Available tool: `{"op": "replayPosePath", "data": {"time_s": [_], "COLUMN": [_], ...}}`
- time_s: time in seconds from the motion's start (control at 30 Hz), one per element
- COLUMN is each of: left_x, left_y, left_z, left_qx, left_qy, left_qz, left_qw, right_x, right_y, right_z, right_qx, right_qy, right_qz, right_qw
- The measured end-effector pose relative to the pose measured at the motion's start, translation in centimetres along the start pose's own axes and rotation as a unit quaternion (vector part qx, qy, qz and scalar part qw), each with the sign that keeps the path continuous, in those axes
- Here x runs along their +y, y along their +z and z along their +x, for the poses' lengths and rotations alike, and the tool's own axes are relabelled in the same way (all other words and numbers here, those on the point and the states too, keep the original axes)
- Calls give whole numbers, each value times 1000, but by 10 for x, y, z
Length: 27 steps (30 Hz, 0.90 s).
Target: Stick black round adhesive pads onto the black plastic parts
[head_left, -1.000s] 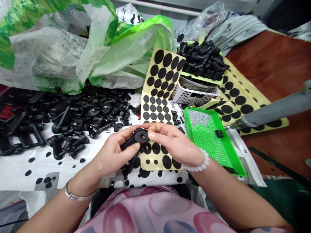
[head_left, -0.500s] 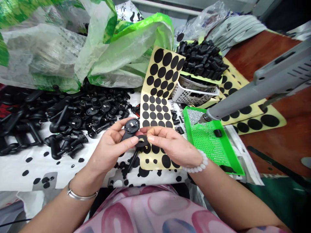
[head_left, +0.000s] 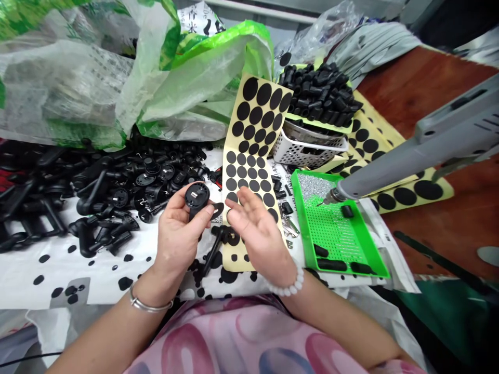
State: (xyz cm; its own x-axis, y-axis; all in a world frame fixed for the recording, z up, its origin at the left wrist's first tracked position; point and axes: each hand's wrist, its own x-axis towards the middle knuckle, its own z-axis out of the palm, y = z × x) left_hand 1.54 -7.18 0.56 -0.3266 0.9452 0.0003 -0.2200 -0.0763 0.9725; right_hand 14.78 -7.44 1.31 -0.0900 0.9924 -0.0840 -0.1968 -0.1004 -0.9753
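My left hand [head_left: 175,239] is closed around a black plastic part with a round, disc-like head [head_left: 197,195]. A thin black ring [head_left: 217,211] juts out beside its thumb tip, partly hidden by the fingers. To the right of it, my right hand [head_left: 261,234] is open over the sticker sheet, fingers stretched out and holding nothing I can see. The cream sheet of round black stickers [head_left: 238,141] lies behind and beneath that hand. Between the wrists a black arm-shaped piece [head_left: 212,254] rests on the white spotted cloth.
Heaped black parts [head_left: 105,187] cover the left side, below green-and-white plastic bags [head_left: 187,98]. At right are a green tray [head_left: 335,244] with small silver screws, a grey electric screwdriver [head_left: 390,161], and a white basket [head_left: 307,150] beneath piled black sleeves [head_left: 317,93].
My right hand has let go of the black ring and opened, its wrist turning and drawing left. My left hand has moved slightly left and up with the round-headed part.
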Motion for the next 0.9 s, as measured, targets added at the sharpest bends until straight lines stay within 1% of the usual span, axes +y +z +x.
{"op": "replayPosePath", "data": {"time_s": [0.07, 0.1, 0.13, 0.2, 0.27, 0.33, 0.5, 0.6, 0.7, 0.8, 0.9], "left_x": [1, 2, 3, 4, 6, 7, 7, 6, 3, 0, -3], "left_y": [1, 1, 1, 1, 2, 3, 5, 6, 6, 6, 3], "left_z": [0, -1, -1, -1, -2, -2, -5, -6, -7, -7, -7], "left_qx": [20, 26, 28, 18, 2, -8, -17, -11, -9, -6, -21], "left_qy": [4, -2, -15, -50, -81, -101, -116, -120, -127, -130, -102], "left_qz": [-13, -27, -44, -79, -100, -110, -125, -127, -132, -131, -119], "left_qw": [1000, 999, 999, 996, 992, 989, 985, 985, 983, 983, 987], "right_x": [-1, -1, -1, 0, 2, 5, 10, 11, 12, 13, 10], "right_y": [-3, -6, -8, -10, -9, -6, -1, 1, 2, 4, 2], "right_z": [8, 11, 13, 14, 12, 10, 11, 11, 11, 9, 2], "right_qx": [35, 41, 38, 12, -6, -8, -5, 6, 22, 31, 36], "right_qy": [-16, -29, -44, -81, -125, -153, -127, -141, -201, -269, -314], "right_qz": [54, 47, 20, -61, -133, -168, -147, -155, -202, -264, -311], "right_qw": [998, 998, 998, 995, 983, 974, 981, 978, 958, 926, 896]}}
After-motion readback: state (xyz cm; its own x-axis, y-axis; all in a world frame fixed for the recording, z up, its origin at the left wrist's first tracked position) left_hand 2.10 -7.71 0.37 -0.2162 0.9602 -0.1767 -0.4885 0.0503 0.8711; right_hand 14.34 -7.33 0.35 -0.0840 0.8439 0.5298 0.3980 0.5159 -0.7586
